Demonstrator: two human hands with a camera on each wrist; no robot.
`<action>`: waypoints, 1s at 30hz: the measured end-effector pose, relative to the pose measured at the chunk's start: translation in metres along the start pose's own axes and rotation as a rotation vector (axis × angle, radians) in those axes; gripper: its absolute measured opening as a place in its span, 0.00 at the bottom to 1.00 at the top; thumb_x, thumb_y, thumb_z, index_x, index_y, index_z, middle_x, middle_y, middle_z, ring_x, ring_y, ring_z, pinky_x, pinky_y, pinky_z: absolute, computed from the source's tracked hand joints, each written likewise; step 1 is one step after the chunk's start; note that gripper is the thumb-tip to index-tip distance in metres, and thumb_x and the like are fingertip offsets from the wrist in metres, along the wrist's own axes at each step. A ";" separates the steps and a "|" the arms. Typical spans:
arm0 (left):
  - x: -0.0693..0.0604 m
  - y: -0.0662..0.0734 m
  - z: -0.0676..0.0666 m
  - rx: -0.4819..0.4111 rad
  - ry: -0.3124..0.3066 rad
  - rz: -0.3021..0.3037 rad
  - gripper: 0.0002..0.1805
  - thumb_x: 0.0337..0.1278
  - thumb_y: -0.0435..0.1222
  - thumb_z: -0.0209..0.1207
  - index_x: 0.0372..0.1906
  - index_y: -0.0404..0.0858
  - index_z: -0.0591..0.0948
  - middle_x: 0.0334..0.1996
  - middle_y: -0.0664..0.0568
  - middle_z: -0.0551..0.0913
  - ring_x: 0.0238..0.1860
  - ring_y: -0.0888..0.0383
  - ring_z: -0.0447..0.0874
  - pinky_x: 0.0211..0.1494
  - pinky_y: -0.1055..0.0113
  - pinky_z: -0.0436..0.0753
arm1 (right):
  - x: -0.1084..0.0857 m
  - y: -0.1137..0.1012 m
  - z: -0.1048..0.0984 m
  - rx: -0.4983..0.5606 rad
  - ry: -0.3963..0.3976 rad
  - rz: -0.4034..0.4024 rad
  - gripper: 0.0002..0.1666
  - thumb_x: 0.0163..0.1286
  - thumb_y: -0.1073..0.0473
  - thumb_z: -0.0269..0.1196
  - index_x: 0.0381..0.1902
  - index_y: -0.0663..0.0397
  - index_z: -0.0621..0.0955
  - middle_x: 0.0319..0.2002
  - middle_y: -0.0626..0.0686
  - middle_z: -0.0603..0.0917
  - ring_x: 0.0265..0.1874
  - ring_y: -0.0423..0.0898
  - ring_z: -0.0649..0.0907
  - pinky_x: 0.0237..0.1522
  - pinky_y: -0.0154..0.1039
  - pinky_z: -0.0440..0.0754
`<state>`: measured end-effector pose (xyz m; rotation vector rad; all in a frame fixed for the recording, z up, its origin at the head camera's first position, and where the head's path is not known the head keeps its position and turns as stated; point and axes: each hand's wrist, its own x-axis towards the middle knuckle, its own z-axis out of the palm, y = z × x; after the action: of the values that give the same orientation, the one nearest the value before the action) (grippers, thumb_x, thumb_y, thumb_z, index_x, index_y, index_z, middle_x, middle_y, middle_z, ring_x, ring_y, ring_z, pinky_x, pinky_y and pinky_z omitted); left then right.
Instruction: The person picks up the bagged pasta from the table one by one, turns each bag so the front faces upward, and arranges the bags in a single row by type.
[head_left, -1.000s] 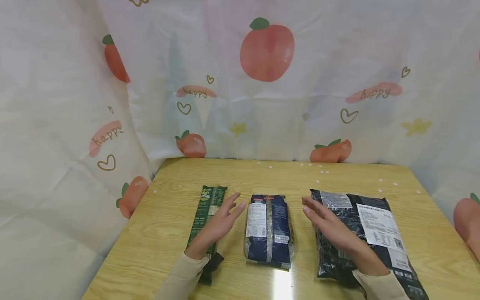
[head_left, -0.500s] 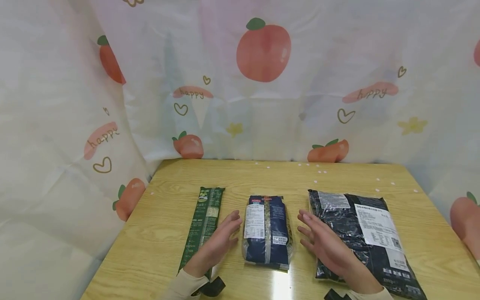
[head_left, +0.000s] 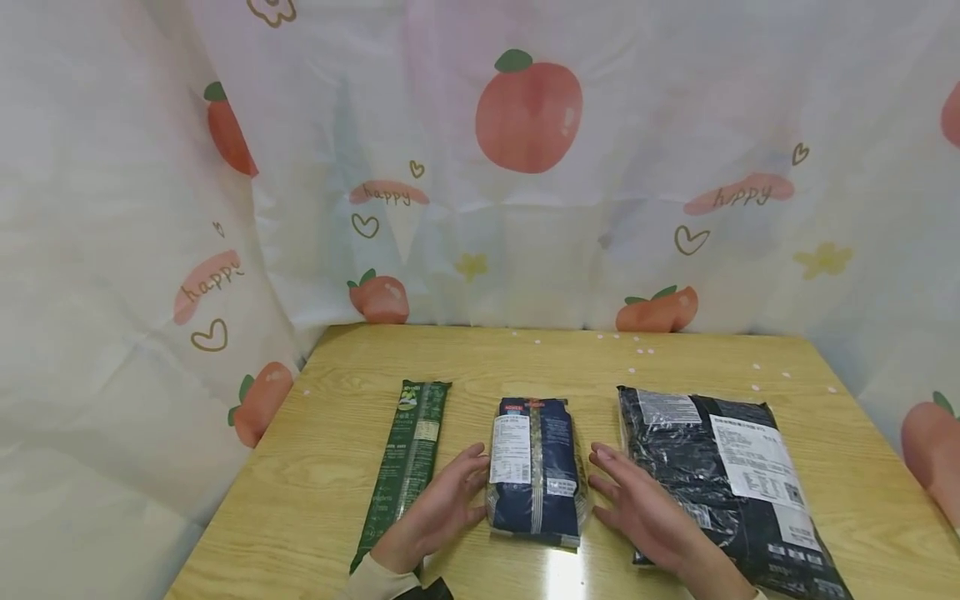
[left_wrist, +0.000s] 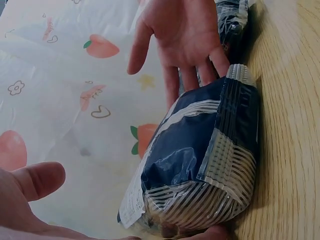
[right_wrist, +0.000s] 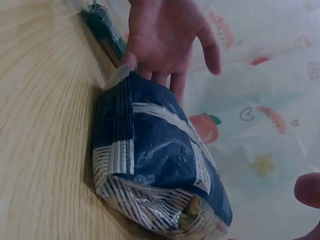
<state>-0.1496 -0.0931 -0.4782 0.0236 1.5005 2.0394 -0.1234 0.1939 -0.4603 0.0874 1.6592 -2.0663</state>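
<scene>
Lies flat on the worktop [head_left: 487, 358], between the left hand [head_left: 442, 508] and the right hand [head_left: 645, 504]: a navy packet [head_left: 553, 462], just beside the fingertips on both sides. In the left hand and the right hand alike, fingers open and loosely bent, thumbs spread, palms turned inward. Cannot tell from the head view whether touching the film. On the packet's half nearer the left hand, a white label [head_left: 512, 450]; at the end nearer both wrists, clear striped film, with small yellowish pieces [right_wrist: 190, 209] visible through it in the right wrist view. Just outside the left hand, a long slim green packet [head_left: 408, 454], partly hidden by that hand and wrist; bears a pale label partway along, contents too unclear to tell. Just outside the right hand, and partly covered by it in the head view, a wide black bag [head_left: 712, 467]; shows wrinkled glossy film and a large white sticker [head_left: 756, 458], with contents hidden. Beyond both hands, a pale fruit-printed cloth [head_left: 660, 125].
</scene>
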 end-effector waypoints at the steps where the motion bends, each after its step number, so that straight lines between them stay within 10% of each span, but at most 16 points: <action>1: 0.001 0.000 0.000 -0.001 -0.002 -0.002 0.43 0.80 0.47 0.43 0.83 0.33 0.37 0.83 0.30 0.38 0.84 0.32 0.32 0.81 0.29 0.48 | 0.000 0.001 0.000 0.001 -0.005 -0.001 0.47 0.85 0.43 0.43 0.83 0.59 0.34 0.83 0.67 0.29 0.80 0.75 0.36 0.76 0.75 0.48; 24: 0.007 0.002 -0.002 -0.044 -0.023 0.011 0.31 0.78 0.48 0.45 0.73 0.32 0.65 0.80 0.38 0.59 0.81 0.40 0.57 0.73 0.48 0.74 | 0.010 0.005 -0.009 0.065 -0.064 0.038 0.48 0.85 0.43 0.41 0.81 0.65 0.31 0.79 0.73 0.26 0.78 0.78 0.34 0.74 0.73 0.58; 30: 0.010 0.006 0.000 -0.058 -0.019 0.013 0.27 0.77 0.48 0.46 0.69 0.35 0.69 0.78 0.40 0.60 0.74 0.48 0.67 0.64 0.58 0.78 | 0.014 0.002 -0.007 0.057 -0.047 0.051 0.49 0.83 0.42 0.46 0.81 0.64 0.35 0.81 0.73 0.30 0.79 0.76 0.48 0.75 0.64 0.67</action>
<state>-0.1605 -0.0888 -0.4765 0.0293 1.4328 2.0866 -0.1363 0.1957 -0.4683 0.0982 1.5547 -2.0625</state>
